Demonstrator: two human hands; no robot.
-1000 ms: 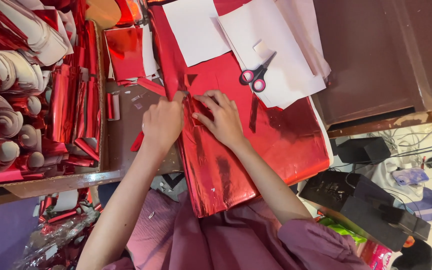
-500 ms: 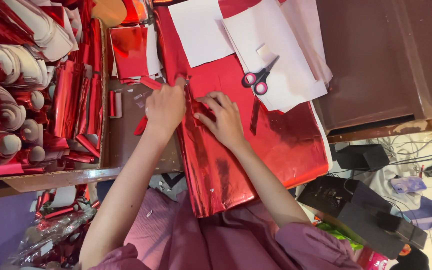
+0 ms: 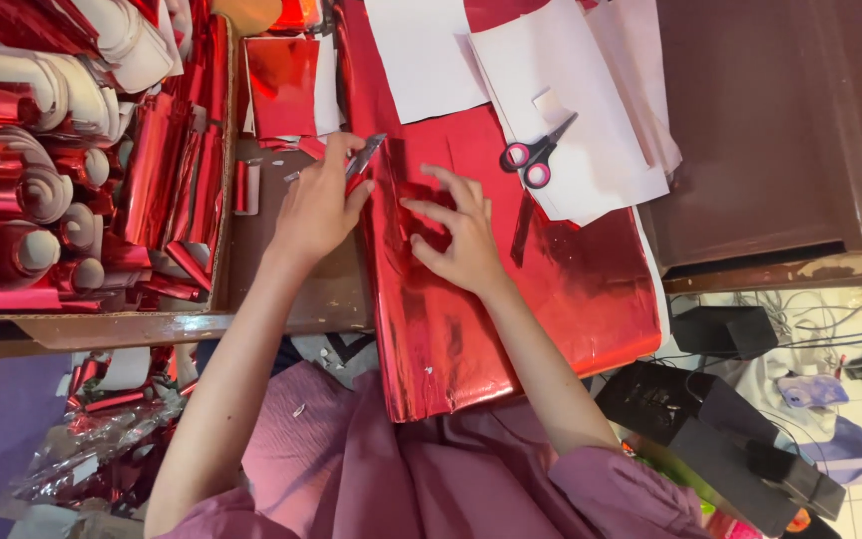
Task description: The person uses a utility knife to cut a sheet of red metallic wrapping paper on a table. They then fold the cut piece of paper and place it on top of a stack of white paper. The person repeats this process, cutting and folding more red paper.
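Left hand (image 3: 316, 205) gripping a thin blade (image 3: 364, 156) — handle hidden; right hand (image 3: 461, 235) spread flat on red foil sheet (image 3: 511, 299). Box (image 3: 132, 324) — red foil rolls (image 3: 22, 190).

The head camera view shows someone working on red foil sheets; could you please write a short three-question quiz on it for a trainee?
1. True or false: the scissors are in the right hand.
2. What does the left hand hold at the edge of the red foil sheet?
A. a glue stick
B. a small blade
C. a ruler
3. What do the scissors lie on?

Key
1. False; they lie apart from both hands, and the right hand presses flat on the foil.
2. B
3. White paper sheets.
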